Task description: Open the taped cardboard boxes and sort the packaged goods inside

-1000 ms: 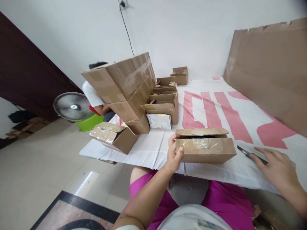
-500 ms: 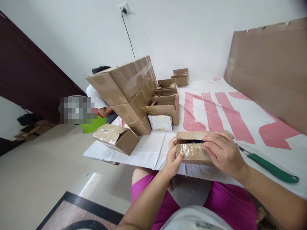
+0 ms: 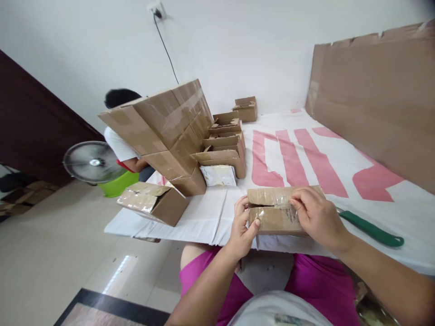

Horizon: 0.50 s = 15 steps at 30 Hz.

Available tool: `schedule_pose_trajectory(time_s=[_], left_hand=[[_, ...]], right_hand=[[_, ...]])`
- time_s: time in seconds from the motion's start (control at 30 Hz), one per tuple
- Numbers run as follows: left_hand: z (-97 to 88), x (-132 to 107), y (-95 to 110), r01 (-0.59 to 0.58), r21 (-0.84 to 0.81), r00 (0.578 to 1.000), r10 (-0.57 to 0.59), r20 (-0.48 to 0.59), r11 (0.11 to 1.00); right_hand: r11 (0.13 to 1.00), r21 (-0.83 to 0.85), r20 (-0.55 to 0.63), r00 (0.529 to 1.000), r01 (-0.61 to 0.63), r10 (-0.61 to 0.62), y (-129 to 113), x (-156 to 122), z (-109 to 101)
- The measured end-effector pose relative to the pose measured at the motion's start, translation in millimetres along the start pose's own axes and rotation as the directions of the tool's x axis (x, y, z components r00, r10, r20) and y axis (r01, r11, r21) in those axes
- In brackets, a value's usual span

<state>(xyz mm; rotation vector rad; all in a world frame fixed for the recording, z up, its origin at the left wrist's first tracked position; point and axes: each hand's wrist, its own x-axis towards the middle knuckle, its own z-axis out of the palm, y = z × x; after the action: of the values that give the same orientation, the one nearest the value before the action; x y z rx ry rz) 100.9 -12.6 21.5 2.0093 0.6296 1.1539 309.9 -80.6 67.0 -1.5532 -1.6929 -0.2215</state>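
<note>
A small taped cardboard box [image 3: 277, 221] lies at the table's front edge, its two top flaps almost meeting along a narrow dark gap. My left hand [image 3: 243, 226] grips the box's left end, thumb on the near flap and fingers behind. At the right part of the top, my right hand [image 3: 314, 215] has its fingers closed in a pinch at the seam; whether tape or a flap edge is between them I cannot make out. Just right of that hand lies a knife with a green handle [image 3: 372, 227], its blade mostly hidden.
Stacked cardboard boxes [image 3: 170, 127] stand left of centre, with open boxes [image 3: 224, 149] and a white packet [image 3: 218, 175] beside them. Another box [image 3: 154, 201] sits at the left corner. A large cardboard sheet [image 3: 374, 99] rises at right. Behind the stack are a person [image 3: 118, 136] and a fan [image 3: 95, 162].
The box's flaps have come down and the gap between them has narrowed. My right hand has gone from spread over the opening to a pinch at the seam. The view has shifted slightly.
</note>
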Motion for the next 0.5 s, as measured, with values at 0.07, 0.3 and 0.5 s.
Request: schedule_pose_trajectory(time_s=[0.07, 0.3, 0.5], left_hand=[[-1.3, -1.9, 1.9, -0.003, 0.005, 1.0, 0.002, 0.016, 1.0], [-8.7, -10.1, 6.2, -0.067, 0.093, 0.997, 0.062, 0.05, 0.993], [-5.9, -6.1, 0.8, -0.024, 0.186, 0.999, 0.031, -0.036, 0.982]], right_hand=[[0.992, 0.065, -0.017, 0.994, -0.11, 0.111, 5.6, 2.8, -1.8], [0.933, 0.183, -0.177, 0.924, -0.309, 0.34, 38.8, 11.3, -23.5], [1.0, -0.018, -0.209, 0.978, -0.013, 0.009, 38.0, 8.9, -31.5]])
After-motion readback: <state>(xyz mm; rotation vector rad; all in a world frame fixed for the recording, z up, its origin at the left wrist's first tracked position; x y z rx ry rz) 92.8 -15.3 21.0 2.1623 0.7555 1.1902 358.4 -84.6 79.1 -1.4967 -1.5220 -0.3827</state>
